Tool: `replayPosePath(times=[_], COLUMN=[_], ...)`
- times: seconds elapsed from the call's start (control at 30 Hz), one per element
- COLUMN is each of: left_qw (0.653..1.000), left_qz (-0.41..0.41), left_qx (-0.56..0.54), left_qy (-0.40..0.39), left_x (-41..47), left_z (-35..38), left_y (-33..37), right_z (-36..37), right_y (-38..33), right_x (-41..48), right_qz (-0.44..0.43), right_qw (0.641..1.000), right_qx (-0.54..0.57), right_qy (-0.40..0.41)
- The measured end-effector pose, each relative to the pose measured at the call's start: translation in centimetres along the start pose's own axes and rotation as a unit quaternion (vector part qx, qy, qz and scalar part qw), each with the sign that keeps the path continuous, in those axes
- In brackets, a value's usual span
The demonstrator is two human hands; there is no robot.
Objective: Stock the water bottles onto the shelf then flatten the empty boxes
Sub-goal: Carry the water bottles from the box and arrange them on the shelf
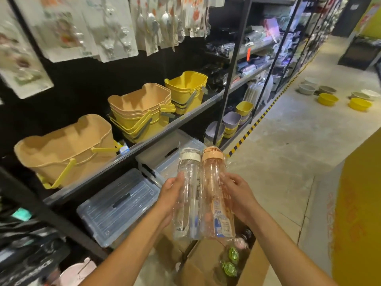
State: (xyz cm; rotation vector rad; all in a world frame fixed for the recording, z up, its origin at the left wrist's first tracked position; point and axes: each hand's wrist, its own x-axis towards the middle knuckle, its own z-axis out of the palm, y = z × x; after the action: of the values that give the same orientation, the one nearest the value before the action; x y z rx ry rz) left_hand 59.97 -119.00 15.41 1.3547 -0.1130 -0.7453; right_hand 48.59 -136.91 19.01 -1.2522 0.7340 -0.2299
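Observation:
Two plastic-wrapped water bottles stand side by side in front of me, upright and touching. My left hand (170, 195) grips the clear bottle with the white cap (188, 190). My right hand (239, 196) holds the pink bottle with the orange cap (214, 195). Below them lies an open cardboard box (208, 263) on the floor, with green-capped bottles (229, 262) and a dark-capped one inside. The grey shelf board (132, 149) runs at my left, about level with the bottle caps.
Tan and yellow baskets (68, 149) fill the shelf. Clear lidded storage bins (119, 205) sit under it. Packaged goods hang above. Black uprights (231, 79) divide the racks. Bowls (327, 99) lie on the concrete aisle floor. A yellow wall or box (362, 213) stands at my right.

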Motion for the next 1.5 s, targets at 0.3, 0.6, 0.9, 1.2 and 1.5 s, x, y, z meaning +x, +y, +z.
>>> replayPosePath(times=[0.3,0.6,0.9,1.2,1.5], left_qw=[0.998,0.986,0.963,0.906,0.786], left_qz=[-0.028,-0.047,-0.047,-0.007,0.084], left_qx=[0.017,-0.038,-0.039,-0.111,-0.118], left_qy=[0.056,0.153,0.263,0.409,0.602], left_x=[-9.7,-18.3,-28.0,-41.9,-60.4], left_z=[0.0,-4.4,-11.2,-18.9,-27.8], left_y=[-2.6,-6.0,-6.8,-10.9,-16.5], right_z=[-1.2,1.8,11.1,24.3,34.9], right_y=[3.3,6.5,8.9,16.9,26.0], right_x=[-5.8,-10.3,-16.1,-28.1,-44.9], right_qz=[-0.004,0.031,0.056,0.058,0.041], right_qw=[0.996,0.970,0.925,0.875,0.800], right_qx=[-0.006,-0.101,-0.105,-0.168,-0.206], right_qy=[-0.085,-0.217,-0.362,-0.450,-0.563])
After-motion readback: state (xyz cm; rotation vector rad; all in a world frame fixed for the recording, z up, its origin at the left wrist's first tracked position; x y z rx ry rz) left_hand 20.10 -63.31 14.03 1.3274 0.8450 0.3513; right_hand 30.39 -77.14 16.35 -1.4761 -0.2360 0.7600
